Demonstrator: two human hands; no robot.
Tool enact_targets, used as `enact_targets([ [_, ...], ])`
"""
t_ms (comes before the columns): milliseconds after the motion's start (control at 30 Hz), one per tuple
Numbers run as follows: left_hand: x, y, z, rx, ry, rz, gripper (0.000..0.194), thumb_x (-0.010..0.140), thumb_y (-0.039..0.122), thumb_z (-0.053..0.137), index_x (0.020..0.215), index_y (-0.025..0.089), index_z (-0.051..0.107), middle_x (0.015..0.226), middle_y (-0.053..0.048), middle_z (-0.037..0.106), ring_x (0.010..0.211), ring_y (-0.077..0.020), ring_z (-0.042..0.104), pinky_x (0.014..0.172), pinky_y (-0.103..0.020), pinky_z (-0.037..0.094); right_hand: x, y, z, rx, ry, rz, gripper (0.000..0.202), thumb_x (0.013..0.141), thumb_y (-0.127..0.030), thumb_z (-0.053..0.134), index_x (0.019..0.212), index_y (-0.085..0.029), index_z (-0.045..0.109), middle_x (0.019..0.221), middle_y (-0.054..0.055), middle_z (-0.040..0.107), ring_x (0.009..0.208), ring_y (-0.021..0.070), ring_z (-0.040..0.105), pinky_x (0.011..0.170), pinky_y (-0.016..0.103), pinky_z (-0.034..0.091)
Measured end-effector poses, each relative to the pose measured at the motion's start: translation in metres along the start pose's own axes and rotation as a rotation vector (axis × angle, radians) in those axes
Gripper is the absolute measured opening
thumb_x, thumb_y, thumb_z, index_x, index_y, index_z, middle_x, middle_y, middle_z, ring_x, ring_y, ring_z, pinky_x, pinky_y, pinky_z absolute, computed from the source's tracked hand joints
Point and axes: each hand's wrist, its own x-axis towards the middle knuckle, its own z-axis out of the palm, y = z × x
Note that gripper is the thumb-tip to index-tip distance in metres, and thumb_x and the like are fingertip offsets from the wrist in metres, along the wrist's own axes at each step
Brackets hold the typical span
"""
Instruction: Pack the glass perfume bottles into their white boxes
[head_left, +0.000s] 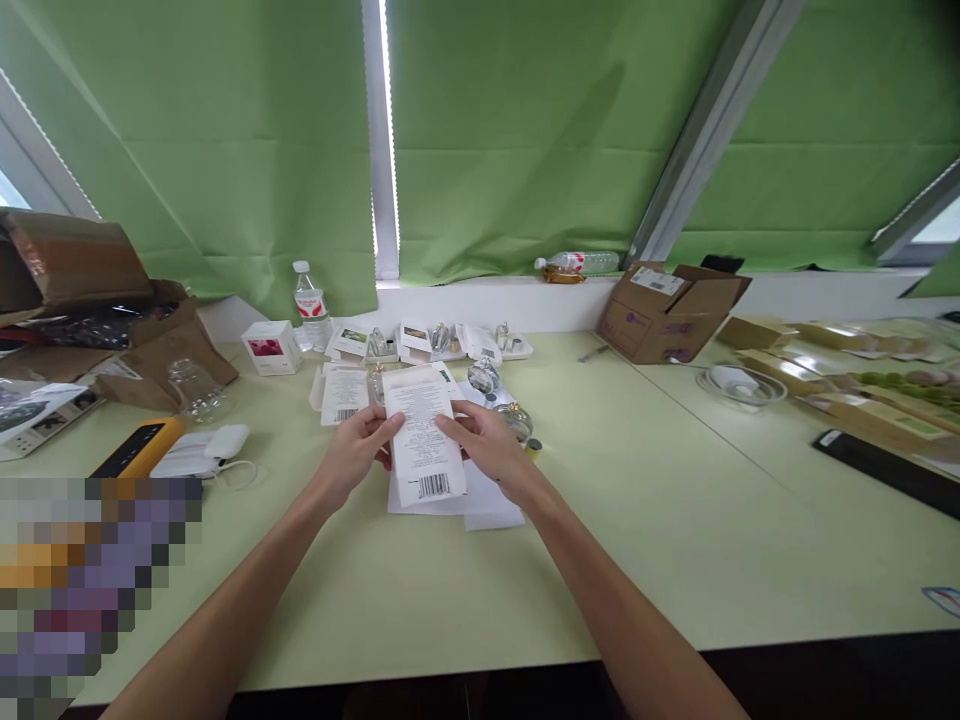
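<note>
A flat white carton with fine print and a barcode along its lower edge is held up between both hands. My left hand pinches its left edge, thumb on the printed face. On the right edge, my right hand grips it the same way. White paper sheets lie underneath on the table. Just behind my right hand are small clear glass bottles, one farther back and another partly covered by the hand. A similar white carton with a barcode lies to the left.
Along the wall stand a water bottle, a white box and several small cartons with glass pieces. Cardboard boxes stand right and left. A yellow-black device and white charger lie left; a coiled cable lies right.
</note>
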Motion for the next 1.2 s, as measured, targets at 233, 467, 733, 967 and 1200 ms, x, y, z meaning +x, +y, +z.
enact_targets([
  [233,-0.003,-0.008,-0.004,-0.017,0.039,0.013,0.041,0.079,0.055,0.065,0.092,0.016,0.059,0.08,-0.005,0.069,0.071,-0.0207,0.065,0.06,-0.03,0.049,0.0,0.002,0.005,-0.038,-0.054,-0.001,0.035,0.09,-0.044,0.058,0.115,-0.021,0.065,0.1,0.007,0.072,0.088,0.0196,0.069,0.068,0.028,0.055],
  [467,-0.007,-0.005,-0.005,-0.009,0.05,0.009,0.041,0.079,0.055,0.065,0.092,0.017,0.058,0.077,-0.005,0.069,0.063,-0.0176,0.062,0.051,-0.026,0.043,-0.001,0.005,0.009,-0.065,-0.048,-0.002,0.036,0.089,-0.045,0.057,0.112,-0.019,0.067,0.095,0.006,0.071,0.084,0.0187,0.067,0.066,0.028,0.053],
  [733,-0.008,-0.008,-0.003,-0.066,0.062,-0.012,0.044,0.076,0.054,0.069,0.098,0.017,0.06,0.091,-0.009,0.073,0.075,-0.0223,0.067,0.055,-0.028,0.047,-0.002,0.004,0.01,-0.054,-0.048,0.024,0.035,0.09,-0.045,0.057,0.114,-0.021,0.067,0.103,0.007,0.071,0.08,0.0171,0.066,0.071,0.031,0.055],
  [967,-0.008,-0.007,-0.003,-0.103,0.085,-0.017,0.044,0.076,0.055,0.069,0.097,0.017,0.06,0.091,-0.007,0.072,0.078,-0.0227,0.068,0.063,-0.031,0.051,-0.001,0.005,0.012,-0.014,-0.061,0.03,0.036,0.088,-0.042,0.062,0.116,-0.02,0.067,0.102,0.008,0.072,0.085,0.0192,0.069,0.071,0.03,0.056],
  [1200,-0.015,0.002,0.003,-0.111,0.017,0.019,0.051,0.085,0.06,0.053,0.113,0.018,0.063,0.106,-0.01,0.07,0.09,-0.0247,0.065,0.067,-0.03,0.051,0.001,0.006,0.012,0.024,0.001,0.033,0.039,0.089,-0.043,0.059,0.123,-0.024,0.062,0.104,0.007,0.072,0.083,0.0197,0.07,0.071,0.033,0.058],
])
